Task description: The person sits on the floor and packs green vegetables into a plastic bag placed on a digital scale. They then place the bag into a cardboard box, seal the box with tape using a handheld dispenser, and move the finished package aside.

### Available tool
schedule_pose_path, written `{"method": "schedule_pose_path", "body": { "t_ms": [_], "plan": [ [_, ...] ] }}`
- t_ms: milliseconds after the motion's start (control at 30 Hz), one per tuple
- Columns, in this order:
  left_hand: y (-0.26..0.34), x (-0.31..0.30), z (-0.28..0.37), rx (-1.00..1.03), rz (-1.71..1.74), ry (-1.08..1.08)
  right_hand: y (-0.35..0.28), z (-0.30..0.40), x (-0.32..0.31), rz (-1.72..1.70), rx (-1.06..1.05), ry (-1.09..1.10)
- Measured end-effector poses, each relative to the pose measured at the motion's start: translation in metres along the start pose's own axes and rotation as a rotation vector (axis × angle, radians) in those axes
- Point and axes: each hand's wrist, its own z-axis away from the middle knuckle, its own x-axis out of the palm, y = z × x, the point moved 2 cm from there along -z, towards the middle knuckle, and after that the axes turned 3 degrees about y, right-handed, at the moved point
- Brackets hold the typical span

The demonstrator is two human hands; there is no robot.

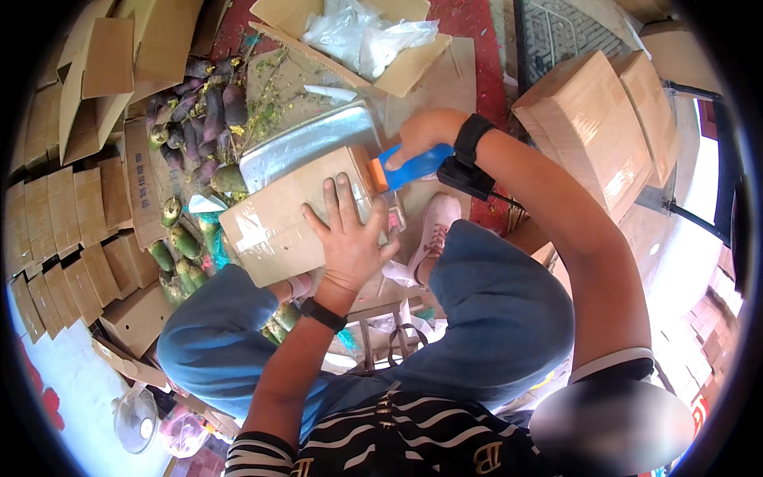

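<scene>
A cardboard box [280, 220] lies tilted before me, with clear tape shining on its near left part. My left hand [349, 235] rests on its top, fingers spread. My right hand [417, 140] grips a blue and orange tape dispenser [411, 168], its orange end against the box's right end. Behind the box a shallow metal tray [310, 140] leans or lies, partly hidden by it.
Dark purple and green long radishes [205, 110] lie in a heap at left. Stacked cartons [59, 214] line the far left; larger taped cartons [587, 128] stand at right. An open carton with clear plastic bags [363, 36] sits at the back.
</scene>
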Motion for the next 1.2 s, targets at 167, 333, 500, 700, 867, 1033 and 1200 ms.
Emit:
{"method": "schedule_pose_path", "body": {
  "t_ms": [167,333,500,700,867,1033,1200],
  "plan": [
    [0.001,-0.002,-0.004,0.012,-0.001,0.022,0.006,-0.013,0.021,0.070,-0.041,0.180],
    [0.001,0.009,0.001,0.035,-0.031,0.059,0.031,0.096,0.032,-0.141,0.039,0.433],
    [0.004,0.003,0.006,0.055,-0.135,0.113,0.038,0.253,0.097,-0.426,0.341,0.618],
    [0.008,-0.005,0.009,0.112,-0.048,0.146,0.069,0.310,0.276,-0.629,0.777,1.049],
    [-0.028,-0.021,0.017,0.035,0.341,0.258,0.108,0.287,0.400,-0.549,1.216,1.265],
    [-0.079,-0.030,0.040,-0.124,0.107,0.295,0.121,0.279,0.442,-0.473,1.263,1.139],
    [-0.107,-0.015,0.060,-0.164,-0.115,0.248,0.036,0.349,0.268,-0.526,0.970,1.262]
  ]
}}
